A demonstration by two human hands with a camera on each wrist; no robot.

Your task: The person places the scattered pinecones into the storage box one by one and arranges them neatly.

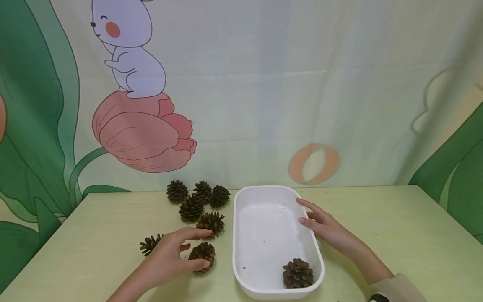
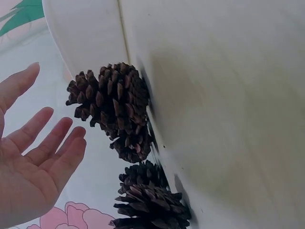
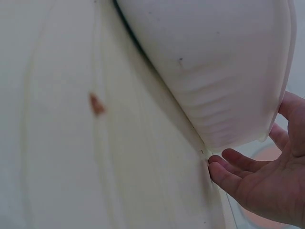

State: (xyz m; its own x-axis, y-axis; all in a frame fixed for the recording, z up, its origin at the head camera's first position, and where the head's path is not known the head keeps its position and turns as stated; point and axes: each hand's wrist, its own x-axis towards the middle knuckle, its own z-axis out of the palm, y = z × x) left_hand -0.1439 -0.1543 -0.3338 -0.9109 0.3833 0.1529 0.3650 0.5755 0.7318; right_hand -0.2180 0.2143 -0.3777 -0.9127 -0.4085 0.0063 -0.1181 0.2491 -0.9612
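Working across the pale table (image 1: 396, 247) — gripping the white tub (image 1: 269, 235) by its rim with the right hand (image 1: 326, 226), spreading the left hand (image 1: 173, 252) round the nearest pine cone (image 1: 202, 254), left of the tub — likely light, stiff, brittle-scaled, best pinched gently across its sides.

Soft, fairly even light covers the desk (image 1: 396, 235), and the white tray (image 1: 271, 235) shows palest. Faint, soft-edged shadows lie below the left hand (image 1: 171, 256) and the right hand (image 1: 328, 226). The backdrop (image 1: 241, 105) greys above the desk's back right corner. In the left wrist view, dark pine cones (image 2: 116, 98) cast diffuse shadows. The right wrist view is hazy, a reddish-brown speck (image 3: 97, 104) blurred.
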